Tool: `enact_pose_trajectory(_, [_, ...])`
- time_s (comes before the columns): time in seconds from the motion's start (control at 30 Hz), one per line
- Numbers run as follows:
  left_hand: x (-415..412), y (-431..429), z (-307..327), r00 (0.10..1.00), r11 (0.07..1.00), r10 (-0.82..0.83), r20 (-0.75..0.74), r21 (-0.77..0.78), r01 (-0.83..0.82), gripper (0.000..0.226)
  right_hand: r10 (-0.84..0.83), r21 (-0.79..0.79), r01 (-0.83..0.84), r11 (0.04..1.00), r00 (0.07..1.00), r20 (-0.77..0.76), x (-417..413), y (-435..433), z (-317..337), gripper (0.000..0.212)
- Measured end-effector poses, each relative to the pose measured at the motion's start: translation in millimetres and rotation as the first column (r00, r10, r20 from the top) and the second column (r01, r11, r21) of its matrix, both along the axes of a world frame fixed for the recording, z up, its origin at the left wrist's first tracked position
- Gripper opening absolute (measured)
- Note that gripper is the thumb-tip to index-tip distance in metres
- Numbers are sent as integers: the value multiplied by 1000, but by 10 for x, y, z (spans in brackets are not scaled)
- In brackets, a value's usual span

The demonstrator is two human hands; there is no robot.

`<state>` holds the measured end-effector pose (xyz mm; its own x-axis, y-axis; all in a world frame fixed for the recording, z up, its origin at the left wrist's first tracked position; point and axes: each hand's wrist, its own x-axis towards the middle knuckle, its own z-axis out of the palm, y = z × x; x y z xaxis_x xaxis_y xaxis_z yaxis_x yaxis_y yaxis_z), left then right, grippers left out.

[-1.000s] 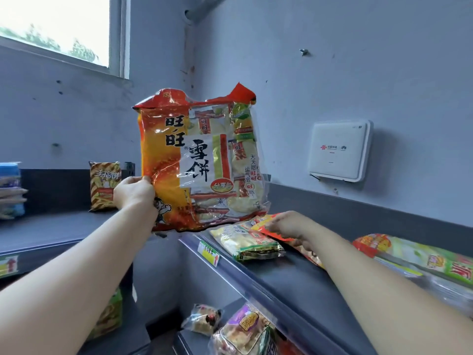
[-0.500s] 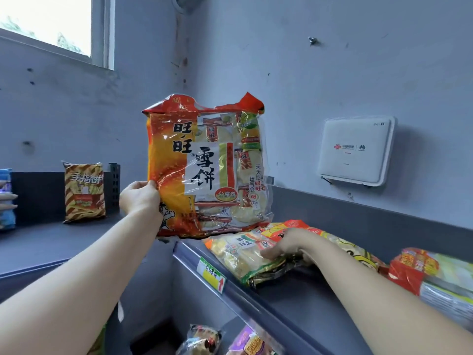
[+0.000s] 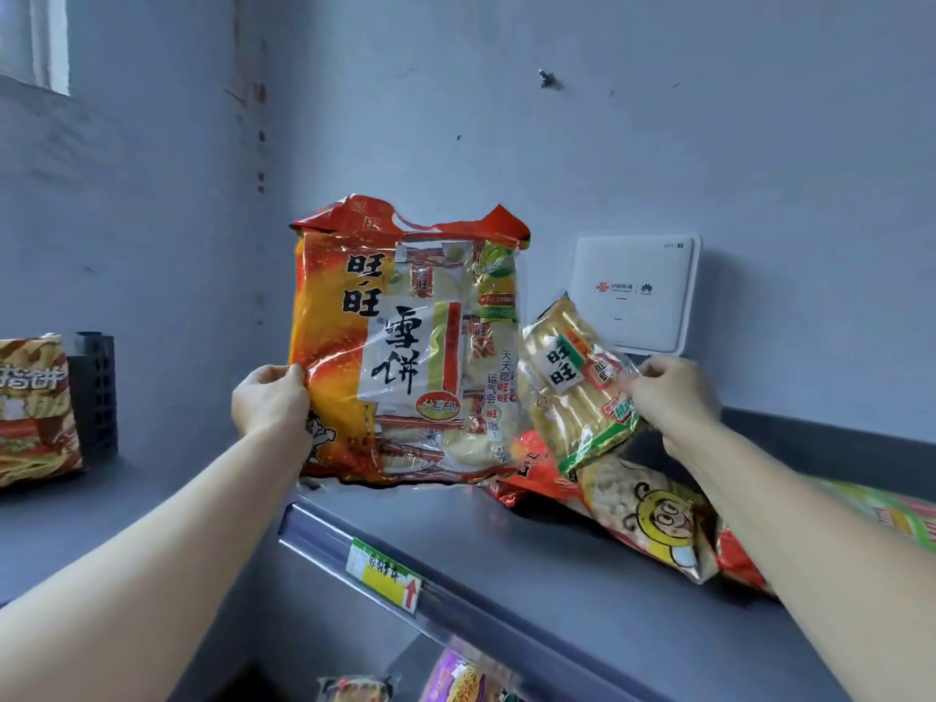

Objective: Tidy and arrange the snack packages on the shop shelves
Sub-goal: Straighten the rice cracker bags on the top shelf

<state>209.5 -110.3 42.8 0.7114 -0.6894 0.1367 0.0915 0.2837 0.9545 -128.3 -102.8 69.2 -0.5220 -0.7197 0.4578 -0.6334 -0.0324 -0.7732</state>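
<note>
Head view, looking up at the corner of the shop. The person's left hand [image 3: 271, 402] grips the left edge of a large orange Want Want rice cracker bag [image 3: 405, 347], fingers curled round the plastic. The bag stands upright, front facing out, with its bottom edge right at the left end of the grey top shelf [image 3: 486, 544]; I cannot tell whether it rests on the shelf or hangs just above it.

The right hand [image 3: 668, 397] pinches the right side of a smaller rice cracker pack with a green border [image 3: 577, 392]. That pack is raised off the shelf and tilted, just beside the big bag's right edge.

Below the smaller pack, a snack bag with a yellow cartoon face [image 3: 648, 519] lies flat on the shelf, partly under the right forearm. A green packet [image 3: 901, 514] lies at the far right edge of view.

A green and yellow price label [image 3: 385, 575] with a red arrow sits in the shelf's front rail. A white router box [image 3: 638, 291] is mounted on the wall behind the right hand.

On the separate shelf to the left, a striped snack bag [image 3: 35, 412] stands upright beside a dark perforated divider [image 3: 96, 392]. More packets [image 3: 456, 676] show on the lower shelf, blurred.
</note>
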Motion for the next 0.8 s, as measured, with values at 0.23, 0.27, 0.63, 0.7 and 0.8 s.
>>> enact_pose_trajectory(0.23, [-348, -319, -289, 984, 986, -145, 99, 101, 135, 17, -159, -216, 165, 962, 986, 49, -171, 217, -25, 29])
enact_pose_trajectory(0.27, [-389, -364, -324, 981, 981, -163, 102, 122, 150, 16, -169, -228, 175, 958, 985, 47, -204, 238, -31, 27])
enact_pose_trajectory(0.63, [-526, -678, -495, 930, 928, -285, 234, 311, 207, 9, -244, -359, 283, 889, 958, 151, -448, 334, -77, 22])
enact_pose_trajectory(0.7, [-524, -710, -488, 921, 921, -302, 245, 324, 216, 9, -191, -370, 257, 893, 960, 207, -438, 330, -61, 20])
enact_pose_trajectory(0.8, [-529, -723, -491, 894, 897, -370, 254, 350, 271, 10, -119, -343, 213, 915, 954, 275, -400, 314, -40, 17])
